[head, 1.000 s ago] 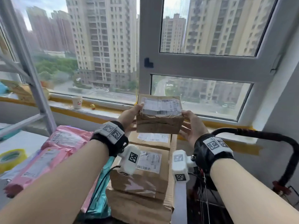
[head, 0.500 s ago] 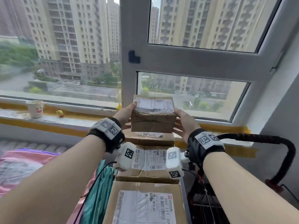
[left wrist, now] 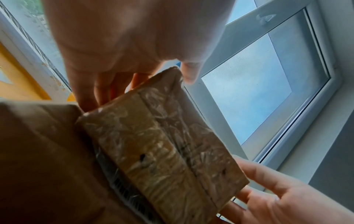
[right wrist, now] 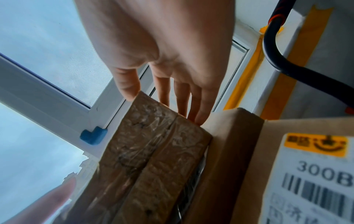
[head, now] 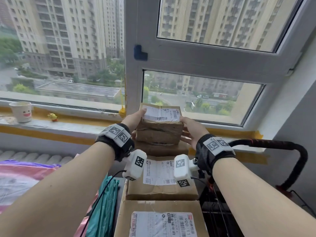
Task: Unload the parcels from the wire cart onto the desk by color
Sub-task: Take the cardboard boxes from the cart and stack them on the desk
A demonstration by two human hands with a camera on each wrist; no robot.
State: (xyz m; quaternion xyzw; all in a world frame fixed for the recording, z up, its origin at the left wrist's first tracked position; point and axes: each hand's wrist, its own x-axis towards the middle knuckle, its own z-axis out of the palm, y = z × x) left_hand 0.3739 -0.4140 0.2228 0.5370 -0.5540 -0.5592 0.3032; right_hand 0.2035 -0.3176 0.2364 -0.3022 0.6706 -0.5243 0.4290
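I hold a small brown cardboard parcel (head: 159,127) between both hands, at the far end of a row of brown boxes by the window. My left hand (head: 135,118) grasps its left end, thumb hooked over the top edge by the white shipping label (head: 162,113). My right hand (head: 192,130) clasps the right end, fingers (right wrist: 191,100) running down behind it. The parcel sits on or just above a flat brown box (head: 162,149); I cannot tell whether its base fully touches.

To do this well, I judge I should keep the parcel level, lower it squarely onto the flat box, check it does not overhang toward the window, then let go with both hands together. Its tape-wrapped skin looks slick, so steady side pressure matters until it rests.

Nearer me lie a medium brown box with a label (head: 161,182) and a large cardboard box (head: 159,219). To the left are a teal mailer bag (head: 102,207) and pink mailer bags (head: 22,178), grouped apart from the browns. On the right, the black cart handle (head: 290,156) curves just beside my right wrist and could catch my arm when I draw back. On the windowsill (head: 68,127) stand a paper cup (head: 21,112) and a tiny yellow toy (head: 53,116), well apart from the boxes.
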